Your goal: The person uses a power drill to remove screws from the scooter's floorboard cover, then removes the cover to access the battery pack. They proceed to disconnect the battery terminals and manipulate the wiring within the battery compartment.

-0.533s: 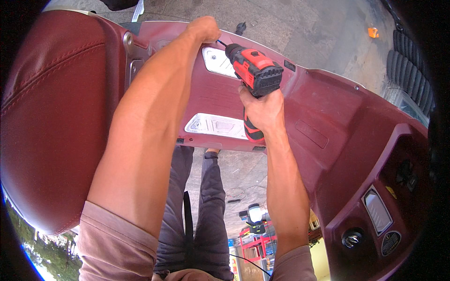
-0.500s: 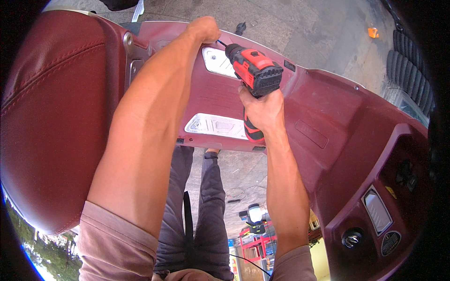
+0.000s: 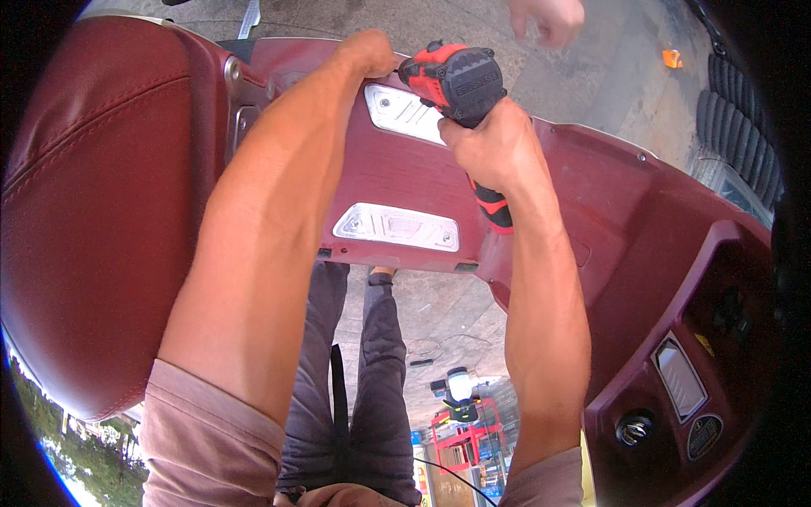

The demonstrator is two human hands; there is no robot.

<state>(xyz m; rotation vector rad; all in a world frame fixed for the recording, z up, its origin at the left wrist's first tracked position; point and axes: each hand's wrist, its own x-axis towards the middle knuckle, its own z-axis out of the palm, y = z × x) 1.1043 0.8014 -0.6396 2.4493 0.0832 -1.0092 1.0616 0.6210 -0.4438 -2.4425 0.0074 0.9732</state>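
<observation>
My right hand point(image 3: 498, 144) is wrapped round the grip of a red and black cordless drill point(image 3: 452, 80), above the maroon scooter footboard point(image 3: 397, 173). The drill's nose points left, at my left hand. Curled at the footboard's far edge, my left hand point(image 3: 372, 55) has its fingers bent and mostly hidden; what they hold cannot be made out. Just on the near side of both hands lies a silver foot plate point(image 3: 405, 112), partly covered by my right hand. A second silver foot plate point(image 3: 397, 226) sits along the near edge.
The maroon seat point(image 3: 97, 220) rises on the left. To the right stands the front panel point(image 3: 625, 253) with an ignition switch point(image 3: 634, 428). Another person's hand point(image 3: 549, 19) reaches in at the top. An orange scrap point(image 3: 672, 58) lies on the floor; a red shelf point(image 3: 460, 439) is at the bottom.
The drill has swung round and shifted a little up and left, its nose closer to my left hand. My left hand stays put. Another person's hand has come in at the top.
</observation>
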